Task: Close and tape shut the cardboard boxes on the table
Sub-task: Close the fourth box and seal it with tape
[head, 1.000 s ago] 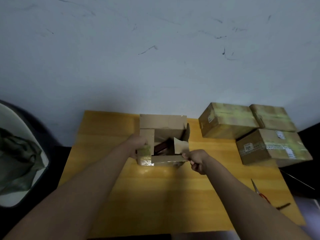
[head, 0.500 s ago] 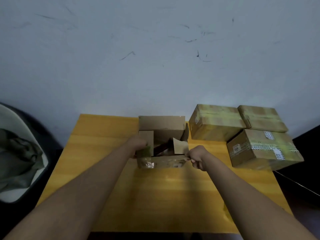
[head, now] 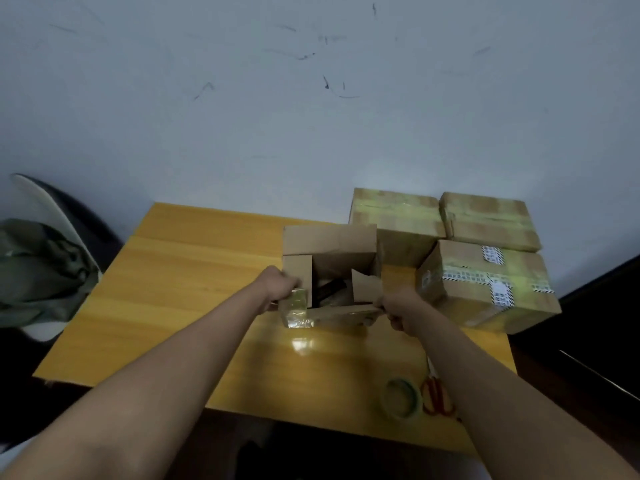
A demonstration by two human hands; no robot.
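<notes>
Cardboard fills the space between both hands: the open box [head: 330,271] sits just right of the frame's centre, with the left hand [head: 278,285] at its left side and the right hand [head: 398,308] at its near right corner. The left hand's fingers are curled round the box's left flap, whose lower part is covered in shiny tape. The right hand is closed on the right end of the near flap [head: 346,311], pinching its edge. The two hands are apart, with the box's whole width between them.

All four flaps are up or folded outward, so the box is not yet closed. The far flap stands upright, and a torn right flap leans inward. Something dark lies inside; I cannot tell what it is.

Touching or just beside the box's right side, toward the upper right of the frame, are three sealed boxes: one [head: 394,216] directly behind and to the right, one [head: 490,220] farther right against the wall, and one [head: 485,285] nearer, bearing white labels and striped tape, close to the right hand.

Everything rests on a yellow wooden table [head: 194,289]. In the lower right, near the table's near edge and partly behind the right forearm, lie a tape roll [head: 401,400] and red-handled scissors [head: 438,396], side by side. At the left edge of the frame, a chair [head: 59,209] holds a green cloth [head: 38,265]. A scuffed pale wall [head: 311,98] fills the upper half.
</notes>
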